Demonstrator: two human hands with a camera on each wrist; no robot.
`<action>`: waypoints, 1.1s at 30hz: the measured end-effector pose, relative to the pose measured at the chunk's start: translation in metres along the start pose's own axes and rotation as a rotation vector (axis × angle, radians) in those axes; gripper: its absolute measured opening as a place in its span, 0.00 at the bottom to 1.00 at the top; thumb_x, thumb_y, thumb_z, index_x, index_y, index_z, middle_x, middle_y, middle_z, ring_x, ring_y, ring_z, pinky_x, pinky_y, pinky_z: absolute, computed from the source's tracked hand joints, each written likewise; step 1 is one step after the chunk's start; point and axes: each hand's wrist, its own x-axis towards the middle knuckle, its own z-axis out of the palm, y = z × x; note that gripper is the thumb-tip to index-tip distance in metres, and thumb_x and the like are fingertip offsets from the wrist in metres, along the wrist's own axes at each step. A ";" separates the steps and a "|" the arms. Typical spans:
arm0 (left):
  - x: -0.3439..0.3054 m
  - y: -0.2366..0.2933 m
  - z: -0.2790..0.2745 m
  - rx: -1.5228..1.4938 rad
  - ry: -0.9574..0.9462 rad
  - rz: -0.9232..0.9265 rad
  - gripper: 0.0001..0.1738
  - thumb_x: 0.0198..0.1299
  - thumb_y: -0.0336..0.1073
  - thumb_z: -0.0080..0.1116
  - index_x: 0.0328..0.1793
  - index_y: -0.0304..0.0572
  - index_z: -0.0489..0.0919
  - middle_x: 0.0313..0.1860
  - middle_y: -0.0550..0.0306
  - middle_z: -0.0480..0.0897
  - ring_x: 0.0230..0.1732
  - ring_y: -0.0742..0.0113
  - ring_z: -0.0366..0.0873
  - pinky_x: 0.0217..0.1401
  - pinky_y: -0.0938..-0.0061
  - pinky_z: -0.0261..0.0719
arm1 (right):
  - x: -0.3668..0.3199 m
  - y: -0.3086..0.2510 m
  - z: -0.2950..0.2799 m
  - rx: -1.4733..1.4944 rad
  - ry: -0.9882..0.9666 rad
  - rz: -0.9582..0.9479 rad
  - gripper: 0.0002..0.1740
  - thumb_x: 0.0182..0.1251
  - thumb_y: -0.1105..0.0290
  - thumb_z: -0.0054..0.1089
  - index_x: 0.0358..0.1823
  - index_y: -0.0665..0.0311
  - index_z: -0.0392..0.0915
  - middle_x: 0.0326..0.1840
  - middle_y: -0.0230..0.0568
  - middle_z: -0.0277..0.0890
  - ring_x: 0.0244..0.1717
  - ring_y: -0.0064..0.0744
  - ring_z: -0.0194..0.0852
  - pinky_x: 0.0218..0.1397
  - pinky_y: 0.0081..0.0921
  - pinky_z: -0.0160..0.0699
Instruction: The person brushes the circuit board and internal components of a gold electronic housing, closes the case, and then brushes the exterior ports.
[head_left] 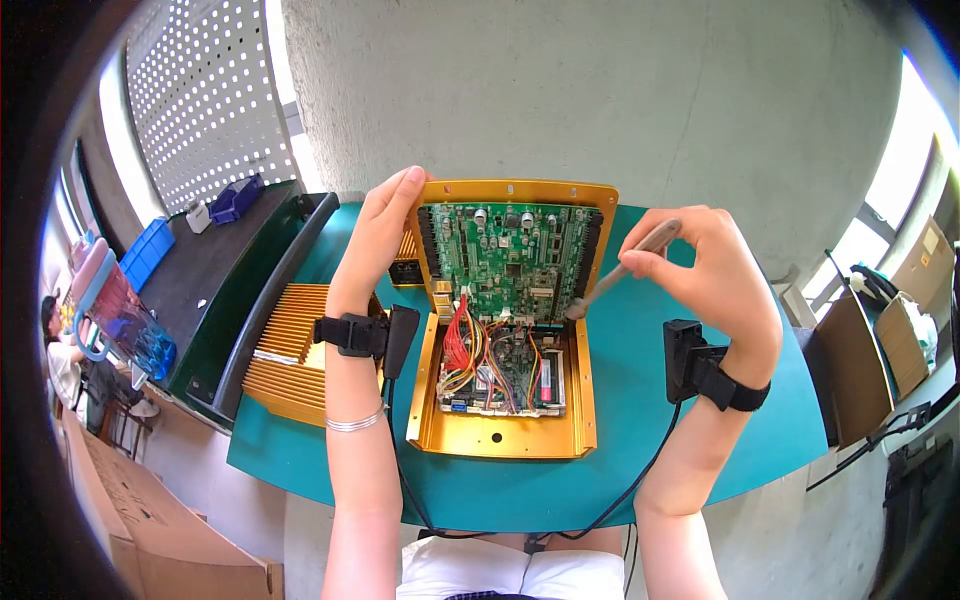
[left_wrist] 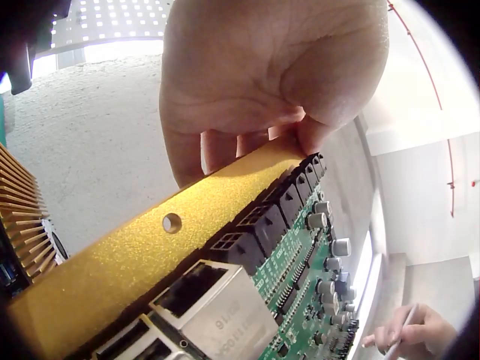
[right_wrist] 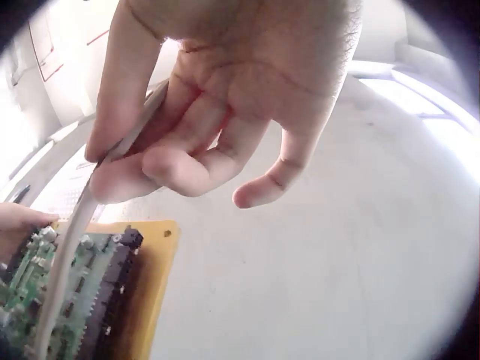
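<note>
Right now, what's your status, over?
Left hand gripping raised gold panel. Right hand pinching brush, tip near lower corner of green board. Wires bunched below, possibly in the way.

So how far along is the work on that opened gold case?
Opening looks done: the gold metal case is open, its upper panel raised. In hand: the left hand holds that panel up while the right hand holds a pale, slim-handled brush by the lower right corner of the green circuit board. Left, probably: more brushing, then lowering the panel, since it stands raised. How much is already brushed, I can't tell.
</note>
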 end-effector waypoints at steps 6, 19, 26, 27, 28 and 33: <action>-0.002 0.004 0.002 0.008 0.000 -0.007 0.22 0.73 0.54 0.44 0.41 0.45 0.77 0.32 0.72 0.70 0.35 0.83 0.64 0.37 0.82 0.61 | 0.012 -0.020 0.026 0.117 -0.047 -0.110 0.05 0.56 0.75 0.62 0.30 0.71 0.79 0.23 0.48 0.78 0.23 0.33 0.77 0.32 0.26 0.75; -0.001 0.000 0.000 -0.004 0.019 -0.031 0.23 0.74 0.53 0.43 0.43 0.40 0.77 0.32 0.71 0.68 0.36 0.80 0.63 0.41 0.82 0.63 | 0.020 -0.012 0.047 0.099 -0.124 0.013 0.07 0.56 0.71 0.63 0.28 0.69 0.80 0.24 0.50 0.78 0.26 0.47 0.77 0.32 0.35 0.75; -0.001 0.004 -0.004 0.021 -0.015 -0.108 0.22 0.74 0.52 0.44 0.43 0.41 0.76 0.34 0.70 0.68 0.37 0.80 0.64 0.43 0.81 0.64 | 0.014 -0.006 0.031 0.055 -0.142 0.094 0.07 0.56 0.71 0.62 0.28 0.70 0.80 0.23 0.52 0.76 0.25 0.47 0.75 0.31 0.35 0.74; 0.000 0.004 -0.005 0.022 -0.019 -0.105 0.22 0.74 0.52 0.44 0.43 0.41 0.76 0.34 0.70 0.68 0.37 0.80 0.64 0.43 0.81 0.64 | 0.014 -0.006 0.031 0.055 -0.137 0.094 0.07 0.56 0.71 0.62 0.28 0.70 0.80 0.23 0.52 0.76 0.25 0.47 0.75 0.31 0.35 0.74; 0.000 0.002 -0.005 0.040 -0.007 -0.106 0.21 0.74 0.52 0.44 0.44 0.41 0.76 0.34 0.70 0.69 0.37 0.80 0.64 0.43 0.81 0.64 | 0.015 -0.007 0.033 0.060 -0.151 0.077 0.07 0.56 0.71 0.62 0.28 0.70 0.80 0.24 0.53 0.77 0.26 0.50 0.75 0.32 0.36 0.74; 0.003 -0.009 -0.008 -0.004 -0.021 -0.086 0.21 0.74 0.52 0.44 0.44 0.40 0.76 0.35 0.68 0.71 0.39 0.80 0.66 0.45 0.81 0.65 | 0.015 -0.009 0.040 -0.155 -0.177 0.101 0.07 0.54 0.71 0.63 0.27 0.70 0.80 0.29 0.57 0.77 0.35 0.58 0.75 0.40 0.44 0.76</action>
